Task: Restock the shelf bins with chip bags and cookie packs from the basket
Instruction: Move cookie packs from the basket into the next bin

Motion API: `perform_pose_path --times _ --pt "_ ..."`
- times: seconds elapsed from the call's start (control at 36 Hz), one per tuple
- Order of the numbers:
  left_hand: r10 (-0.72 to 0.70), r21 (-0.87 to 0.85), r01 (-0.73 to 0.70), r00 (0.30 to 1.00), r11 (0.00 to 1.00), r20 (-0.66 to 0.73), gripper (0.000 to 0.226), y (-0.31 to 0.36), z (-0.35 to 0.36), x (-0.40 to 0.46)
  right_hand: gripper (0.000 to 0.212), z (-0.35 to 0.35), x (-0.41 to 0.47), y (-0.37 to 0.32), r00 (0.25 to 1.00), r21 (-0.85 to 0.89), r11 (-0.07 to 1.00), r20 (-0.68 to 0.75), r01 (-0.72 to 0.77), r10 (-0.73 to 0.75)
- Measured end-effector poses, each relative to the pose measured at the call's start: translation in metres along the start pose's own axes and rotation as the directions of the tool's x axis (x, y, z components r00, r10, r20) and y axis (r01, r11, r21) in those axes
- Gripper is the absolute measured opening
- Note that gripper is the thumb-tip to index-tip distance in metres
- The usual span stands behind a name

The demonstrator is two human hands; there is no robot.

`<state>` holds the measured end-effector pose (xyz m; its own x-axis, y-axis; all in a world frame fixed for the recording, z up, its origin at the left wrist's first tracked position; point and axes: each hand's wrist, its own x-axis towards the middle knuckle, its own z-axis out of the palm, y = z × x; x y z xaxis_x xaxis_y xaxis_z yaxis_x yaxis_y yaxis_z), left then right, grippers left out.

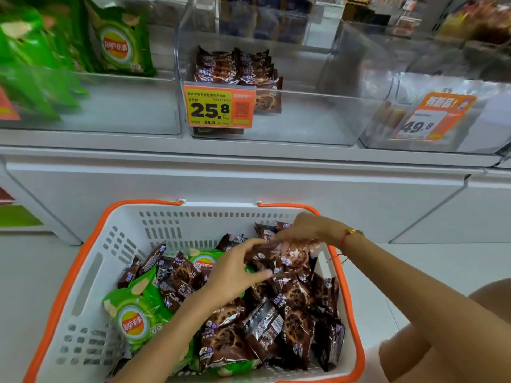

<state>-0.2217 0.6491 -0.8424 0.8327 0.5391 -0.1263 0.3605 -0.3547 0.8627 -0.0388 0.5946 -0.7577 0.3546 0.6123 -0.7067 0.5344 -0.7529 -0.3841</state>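
- A white shelf (pixel 249 150) in a shop aisle is seen above a white basket (pixel 91 272) with an orange rim, which is set on a pale floor (pixel 27 272).
- On the shelf, directly above the basket, a clear bin (pixel 276 117) is found — a small heap of brown cookie packs (pixel 237 69) lies at its back, and an orange price tag (pixel 219 106) is fixed to its front.
- Left of that bin, green chip bags (pixel 121 42) are stood in a neighbouring bin.
- Inside the basket, many brown cookie packs (pixel 276 327) are piled toward its right side; a green chip bag (pixel 135 310) is laid toward its left.
- A bunch of cookie packs (pixel 282 255) is held just above the pile near the basket's far right corner — gripped by the left hand (pixel 235 275) and the right hand (pixel 309 228), fingers curled round the wrappers.
- A red cord bracelet (pixel 347 236) is worn on the right wrist.
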Motion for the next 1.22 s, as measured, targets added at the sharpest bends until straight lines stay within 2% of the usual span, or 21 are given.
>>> perform_pose_path --times 0.03,0.08,0.11,0.17,0.25,0.36,0.39,0.44,0.47,0.5,0.56,0.64,0.72,0.81,0.86,0.92,1.0,1.06,1.11,1.17,1.22 --pt "-0.018 -0.071 0.016 1.0 0.997 -0.026 0.041 0.003 -0.006 0.002 0.033 -0.01 -0.006 -0.007 0.996 0.036 0.996 0.034 0.08 -0.081" --pt "-0.077 -0.232 0.057 0.994 0.971 -0.075 0.019 0.008 -0.02 0.008 0.039 -0.014 0.001 -0.005 0.994 0.165 0.981 0.016 0.107 -0.111" --pt "-0.107 -0.292 0.076 0.99 0.953 -0.089 0.015 0.011 -0.027 0.009 0.043 -0.021 0.001 -0.006 0.995 0.21 0.973 -0.009 0.098 -0.098" --pt "-0.164 -0.397 0.115 0.982 0.911 -0.091 0.022 0.018 -0.04 0.011 0.044 -0.03 -0.001 -0.015 0.991 0.313 0.94 -0.067 0.134 -0.119" --pt "-0.213 -0.516 0.15 0.975 0.843 -0.065 0.03 0.031 -0.053 0.012 0.037 -0.037 -0.007 -0.03 0.953 0.311 0.908 -0.206 0.281 -0.224" --pt "-0.239 -0.66 0.146 0.97 0.737 -0.053 0.017 0.043 -0.064 0.017 0.039 -0.038 -0.016 -0.047 0.893 0.252 0.863 -0.233 0.437 -0.384" --pt "-0.234 -0.665 0.134 0.97 0.735 -0.063 0.021 0.044 -0.067 0.017 0.038 -0.038 -0.017 -0.051 0.887 0.246 0.856 -0.214 0.455 -0.409" --pt "-0.2 -0.669 0.095 0.976 0.737 -0.082 0.047 0.048 -0.072 0.019 0.029 -0.036 -0.019 -0.058 0.871 0.218 0.847 -0.206 0.485 -0.445" --pt "-0.191 -0.67 0.089 0.978 0.737 -0.081 0.049 0.051 -0.074 0.019 0.027 -0.036 -0.019 -0.06 0.86 0.207 0.841 -0.226 0.5 -0.456" --pt "-0.183 -0.665 0.076 0.979 0.743 -0.092 0.038 0.051 -0.077 0.021 0.028 -0.037 -0.018 -0.061 0.846 0.197 0.831 -0.255 0.52 -0.468" --pt "-0.171 -0.625 0.056 0.977 0.779 -0.124 0.009 0.054 -0.081 0.022 0.03 -0.039 -0.019 -0.06 0.811 0.16 0.813 -0.308 0.559 -0.497" --pt "-0.1 -0.526 -0.022 0.974 0.85 -0.202 0.013 0.061 -0.09 0.021 0.033 -0.044 -0.023 -0.06 0.765 0.054 0.809 -0.367 0.585 -0.529" --pt "-0.078 -0.488 -0.077 0.954 0.869 -0.289 0.006 0.068 -0.1 0.02 0.031 -0.049 -0.03 -0.065 0.722 0.0 0.795 -0.417 0.607 -0.551" --pt "-0.004 -0.407 -0.192 0.901 0.893 -0.434 0.021 0.086 -0.115 0.022 0.025 -0.064 -0.041 -0.075 0.649 -0.039 0.754 -0.48 0.656 -0.59" --pt "0.041 -0.347 -0.281 0.826 0.895 -0.562 0.029 0.097 -0.128 0.026 0.021 -0.081 -0.052 -0.084 0.601 -0.029 0.726 -0.539 0.687 -0.59" --pt "0.081 -0.261 -0.347 0.724 0.901 -0.685 0.023 0.105 -0.145 0.032 0.019 -0.1 -0.064 -0.093 0.541 -0.009 0.684 -0.604 0.73 -0.585" --pt "0.148 -0.06 -0.344 0.545 0.937 -0.825 0.019 0.11 -0.174 0.046 0.019 -0.135 -0.078 -0.107 0.458 0.008 0.629 -0.693 0.777 -0.556" --pt "0.201 0.063 -0.282 0.492 0.957 -0.847 0.024 0.114 -0.19 0.057 0.019 -0.161 -0.079 -0.114 0.436 -0.038 0.675 -0.736 0.737 -0.518" --pt "0.232 0.135 -0.222 0.5 0.966 -0.834 0.031 0.117 -0.203 0.067 0.022 -0.185 -0.076 -0.122 0.42 -0.138 0.748 -0.755 0.649 -0.504" --pt "0.239 0.188 -0.15 0.529 0.971 -0.814 0.038 0.118 -0.211 0.074 0.025 -0.201 -0.069 -0.132 0.462 -0.259 0.82 -0.721 0.511 -0.516" --pt "0.232 0.218 -0.093 0.558 0.971 -0.797 0.041 0.118 -0.214 0.077 0.028 -0.21 -0.054 -0.141 0.549 -0.391 0.857 -0.658 0.337 -0.516"
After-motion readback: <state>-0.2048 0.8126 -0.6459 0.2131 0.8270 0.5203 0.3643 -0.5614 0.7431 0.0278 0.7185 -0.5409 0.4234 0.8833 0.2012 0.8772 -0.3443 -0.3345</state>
